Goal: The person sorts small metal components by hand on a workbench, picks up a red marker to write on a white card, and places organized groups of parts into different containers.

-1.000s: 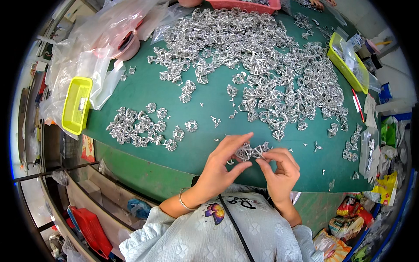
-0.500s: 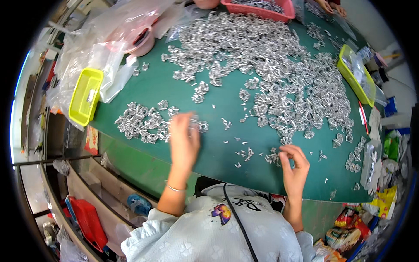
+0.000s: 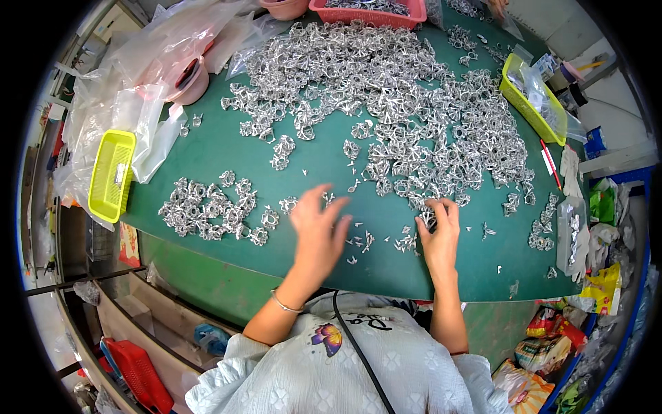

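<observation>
My left hand [image 3: 317, 231] is over the near middle of the green table with its fingers apart, holding nothing that I can see. To its left lies a small heap of silver ring-shaped metal pieces [image 3: 207, 209]. At the near edge of the large heap [image 3: 407, 103] of similar pieces, the thumb and fingers of my right hand [image 3: 441, 238] close around a silver metal piece [image 3: 428, 219]. Small loose metal bits [image 3: 405, 241] lie between my hands, close to the right wrist.
A yellow basket [image 3: 127, 141] stands at the left edge beside clear plastic bags [image 3: 103, 90] and a pink bucket [image 3: 196, 86]. Another yellow basket [image 3: 560, 134], a red pen [image 3: 549, 162] and a clear box [image 3: 569, 259] are at the right. A red basket [image 3: 414, 14] is at the back.
My left hand has moved right, away from the small heap, and its fingers have spread. My right hand has gone from the small bits to the large heap's near edge. The whole view has shifted slightly.
</observation>
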Available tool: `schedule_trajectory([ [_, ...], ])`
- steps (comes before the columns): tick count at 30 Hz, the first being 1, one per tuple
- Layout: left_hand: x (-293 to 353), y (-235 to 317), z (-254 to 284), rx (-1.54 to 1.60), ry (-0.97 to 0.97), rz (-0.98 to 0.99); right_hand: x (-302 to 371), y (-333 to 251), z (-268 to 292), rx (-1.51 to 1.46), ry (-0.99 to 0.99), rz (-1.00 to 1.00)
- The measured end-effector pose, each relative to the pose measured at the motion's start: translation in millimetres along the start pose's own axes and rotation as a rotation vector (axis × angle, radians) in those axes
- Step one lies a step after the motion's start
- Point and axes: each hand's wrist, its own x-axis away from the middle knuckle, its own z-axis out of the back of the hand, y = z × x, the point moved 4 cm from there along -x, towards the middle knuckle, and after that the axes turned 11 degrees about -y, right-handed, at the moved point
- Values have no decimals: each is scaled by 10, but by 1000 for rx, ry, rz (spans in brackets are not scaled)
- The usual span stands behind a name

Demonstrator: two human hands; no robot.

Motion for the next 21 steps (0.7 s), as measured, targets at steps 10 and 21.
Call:
schedule_trajectory([
  [10, -59, 418, -418, 972, -402, 12, 310, 179, -35, -1686, -390, -294],
  [21, -25, 341, -359, 1488, -378, 182, 318, -212, 75, -1442, -464, -181],
])
